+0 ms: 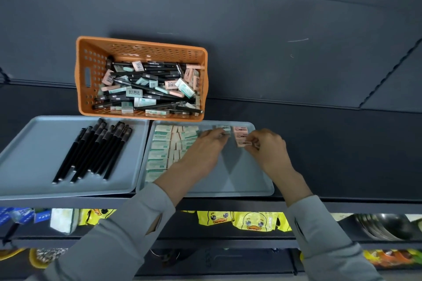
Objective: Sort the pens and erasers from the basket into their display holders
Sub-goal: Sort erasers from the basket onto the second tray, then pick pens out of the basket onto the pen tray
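Perforated orange plastic basket [88, 98], smooth matt grey plastic trays [34, 157], my soft grey cloth sleeves [118, 235], matt black pens [91, 150]

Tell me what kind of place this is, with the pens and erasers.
Likely a retail shop's shelving: sorted pens and erasers lie in grey trays, and below them sit yellow duck packs and what look like stacked metal pans.

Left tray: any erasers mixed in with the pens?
No: the left tray holds only black pens, while the sorted erasers lie in the right tray.
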Motion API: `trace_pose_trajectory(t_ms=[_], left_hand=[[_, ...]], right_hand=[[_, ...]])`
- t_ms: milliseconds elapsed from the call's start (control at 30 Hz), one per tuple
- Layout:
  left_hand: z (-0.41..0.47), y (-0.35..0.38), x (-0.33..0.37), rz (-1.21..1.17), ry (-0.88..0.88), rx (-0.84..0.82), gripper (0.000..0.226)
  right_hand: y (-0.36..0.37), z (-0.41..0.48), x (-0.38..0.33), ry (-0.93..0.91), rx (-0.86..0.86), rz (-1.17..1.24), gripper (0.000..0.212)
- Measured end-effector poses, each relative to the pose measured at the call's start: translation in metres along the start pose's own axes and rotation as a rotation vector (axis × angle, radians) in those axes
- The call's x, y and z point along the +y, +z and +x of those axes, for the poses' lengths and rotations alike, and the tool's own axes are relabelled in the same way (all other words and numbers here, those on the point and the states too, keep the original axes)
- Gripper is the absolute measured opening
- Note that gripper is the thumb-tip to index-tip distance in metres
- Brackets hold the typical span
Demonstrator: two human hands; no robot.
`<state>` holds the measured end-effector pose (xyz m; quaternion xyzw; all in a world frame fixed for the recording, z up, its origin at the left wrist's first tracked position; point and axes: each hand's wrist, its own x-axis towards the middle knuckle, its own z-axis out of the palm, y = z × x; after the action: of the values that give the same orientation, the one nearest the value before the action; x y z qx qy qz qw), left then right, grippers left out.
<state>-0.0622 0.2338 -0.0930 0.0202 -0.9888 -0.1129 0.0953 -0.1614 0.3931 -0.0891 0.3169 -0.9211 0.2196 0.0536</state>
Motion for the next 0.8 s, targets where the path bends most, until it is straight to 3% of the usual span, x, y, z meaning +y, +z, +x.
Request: trace_pose_trajectory(t_ms=[233, 333, 467, 600, 800], left_hand=[[-0.027, -0.022, -0.024, -0.088, -0.015, 0.180, 0.042], [-0.050, -0.055, -0.052, -0.132, -0.139, 0.342, 0.038], [-0.062, -0.099, -0.113, -0.029, -0.311, 0.497, 0.037], [-0.043, -0.118, -0.165, 0.079, -0.367, 0.415, 0.052], [-0.005, -0.126, -0.198, 0.160, -0.292, 0.300, 0.065]], right_hand=[[-0.023, 0.036, -0.032, -0.221, 0.173, 0.034, 0.021], [-0.030, 0.058, -0.079, -0.405, 0.212, 0.108, 0.024], [-0.013, 0.088, -0.142, -0.533, 0.120, 0.066, 0.034], [0.017, 0.128, -0.178, -0.508, 0.009, -0.118, 0.049], [0.044, 0.163, -0.200, -0.436, 0.002, -0.341, 0.063]])
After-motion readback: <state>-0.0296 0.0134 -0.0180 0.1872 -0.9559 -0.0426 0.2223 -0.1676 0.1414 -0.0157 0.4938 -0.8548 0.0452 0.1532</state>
